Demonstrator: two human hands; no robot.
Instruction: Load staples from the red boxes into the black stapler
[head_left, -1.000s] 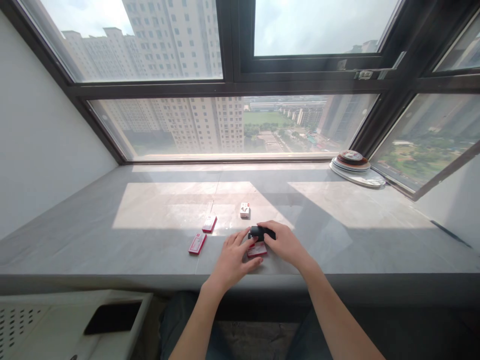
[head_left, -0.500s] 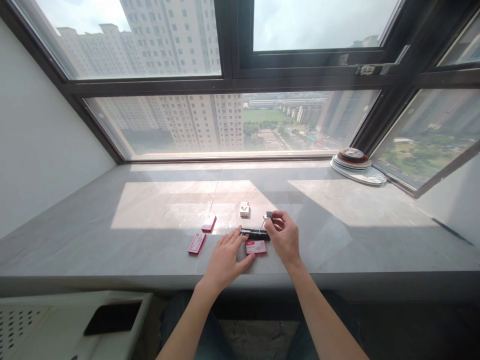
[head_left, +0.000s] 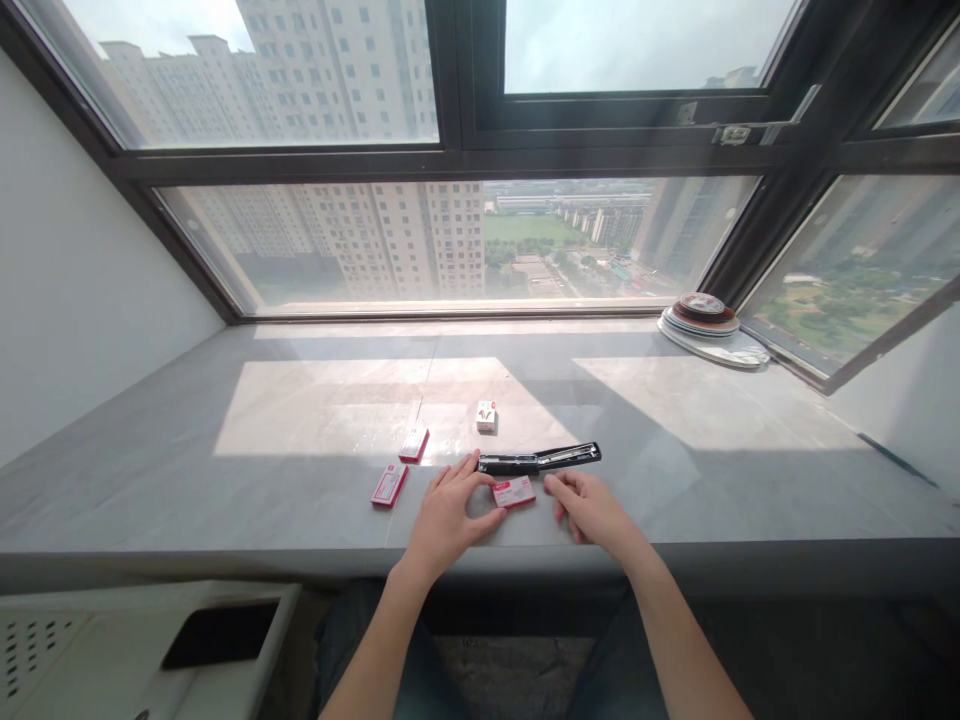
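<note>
We see a long black stapler (head_left: 538, 461) with a silver rail, unfolded on the grey marbled worktop (head_left: 300, 500). The loosely spread left hand (head_left: 452, 510) rests at its left end, beside a flat red-and-white box (head_left: 514, 492) with print too small for us to read. The right hand (head_left: 589, 505) is half curled nearby; we cannot tell whether it grips anything.

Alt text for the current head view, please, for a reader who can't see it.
A person's left hand, fingertips at one end of an opened black stapler, and right hand, fingers curled, flank a small red-and-white box on a grey windowsill. Two similar boxes lie to the left, with a white box beyond the stapler.
</note>
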